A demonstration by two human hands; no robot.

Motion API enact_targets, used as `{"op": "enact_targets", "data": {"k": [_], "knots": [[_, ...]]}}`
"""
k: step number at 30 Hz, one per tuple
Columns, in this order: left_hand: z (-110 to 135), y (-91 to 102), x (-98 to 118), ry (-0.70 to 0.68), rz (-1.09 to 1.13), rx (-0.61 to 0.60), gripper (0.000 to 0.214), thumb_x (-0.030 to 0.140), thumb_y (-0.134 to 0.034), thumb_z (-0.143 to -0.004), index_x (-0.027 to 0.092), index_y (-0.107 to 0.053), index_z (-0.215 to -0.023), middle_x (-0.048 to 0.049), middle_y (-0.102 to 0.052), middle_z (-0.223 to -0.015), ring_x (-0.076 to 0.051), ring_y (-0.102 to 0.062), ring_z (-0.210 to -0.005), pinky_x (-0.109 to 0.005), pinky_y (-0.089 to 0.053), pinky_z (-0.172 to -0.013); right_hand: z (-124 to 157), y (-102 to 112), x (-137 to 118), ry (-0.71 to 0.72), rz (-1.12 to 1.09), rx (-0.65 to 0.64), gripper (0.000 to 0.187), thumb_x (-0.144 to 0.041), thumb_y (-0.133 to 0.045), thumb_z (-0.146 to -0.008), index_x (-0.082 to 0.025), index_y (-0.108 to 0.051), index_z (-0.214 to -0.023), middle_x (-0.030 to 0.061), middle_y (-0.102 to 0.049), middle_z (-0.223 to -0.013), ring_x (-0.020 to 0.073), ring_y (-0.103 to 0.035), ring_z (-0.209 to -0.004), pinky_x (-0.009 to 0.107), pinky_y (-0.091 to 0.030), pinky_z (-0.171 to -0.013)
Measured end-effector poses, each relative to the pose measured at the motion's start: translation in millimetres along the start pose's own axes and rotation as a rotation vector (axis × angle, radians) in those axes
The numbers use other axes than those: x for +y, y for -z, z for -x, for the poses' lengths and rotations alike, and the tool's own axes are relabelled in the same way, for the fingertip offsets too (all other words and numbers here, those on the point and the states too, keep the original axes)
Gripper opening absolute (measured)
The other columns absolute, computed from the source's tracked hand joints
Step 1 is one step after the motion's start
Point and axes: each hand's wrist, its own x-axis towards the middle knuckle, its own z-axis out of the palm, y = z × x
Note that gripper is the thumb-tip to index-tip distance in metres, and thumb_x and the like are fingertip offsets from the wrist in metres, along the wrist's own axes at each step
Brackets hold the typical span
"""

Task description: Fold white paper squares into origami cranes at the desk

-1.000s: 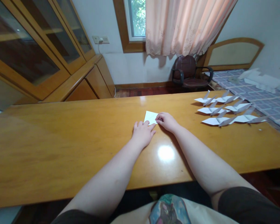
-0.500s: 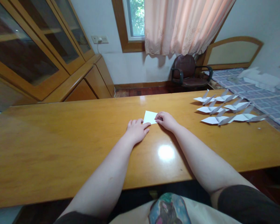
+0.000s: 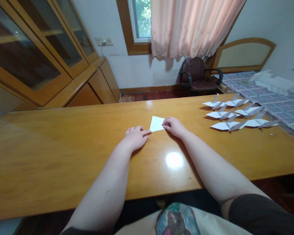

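A small folded piece of white paper [image 3: 156,123] lies flat on the wooden table, with a crease line across it. My right hand [image 3: 174,126] has its fingers curled and pinched at the paper's right edge. At the paper's lower left corner, my left hand [image 3: 137,138] rests on the table, fingers stretched out, one fingertip touching that corner. Several white folded paper cranes [image 3: 226,126] stand in rows to the right of my right hand.
The glossy wooden table [image 3: 63,156] runs across the whole view. Beyond it are a dark red armchair [image 3: 196,75], a pink curtain [image 3: 193,26] and a bed with a checked cover [image 3: 281,104]. A glass-fronted cabinet [image 3: 80,81] stands at the left.
My left hand has slid left along the paper's lower edge to its corner, baring more of the paper. My right hand has stayed at the right edge.
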Motion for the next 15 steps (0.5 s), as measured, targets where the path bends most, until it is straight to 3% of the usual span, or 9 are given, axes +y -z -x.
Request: {"op": "enact_targets", "data": {"k": [7, 12, 15], "knots": [[2.2, 5.9, -9.1, 0.035, -0.017, 0.017, 0.041, 0.035, -0.038, -0.087, 0.045, -0.062, -0.119, -0.0011, -0.060, -0.123, -0.028, -0.050, -0.114, -0.047, -0.033, -0.102, -0.5, -0.1, 0.2, -0.012, -0.009, -0.006, 0.007, -0.018, -0.065, -0.078, -0.020, -0.069, -0.084, 0.0040, -0.067, -0.098, 0.0164, -0.059, -0.090, 0.029, -0.043, -0.085], [-3.2, 1.0, 4.2, 0.065, -0.038, 0.235, 0.038, 0.029, -0.035, -0.090, 0.026, -0.071, -0.101, -0.0071, -0.067, -0.106, -0.026, -0.057, -0.102, -0.042, -0.042, -0.093, 0.4, 0.6, -1.3, 0.013, 0.066, 0.029, 0.006, -0.021, -0.066, -0.077, -0.021, -0.069, -0.082, 0.0043, -0.068, -0.102, 0.0203, -0.059, -0.097, 0.034, -0.042, -0.091], [-5.6, -9.5, 18.6, -0.141, 0.053, 0.295, 0.034, 0.028, -0.039, -0.091, 0.022, -0.067, -0.109, -0.0069, -0.066, -0.114, -0.022, -0.058, -0.104, -0.036, -0.043, -0.094, 2.1, 1.5, -1.9, 0.072, 0.122, 0.047, 0.014, -0.022, -0.064, -0.079, -0.021, -0.069, -0.091, 0.0065, -0.065, -0.116, 0.0229, -0.056, -0.109, 0.038, -0.039, -0.098]]}}
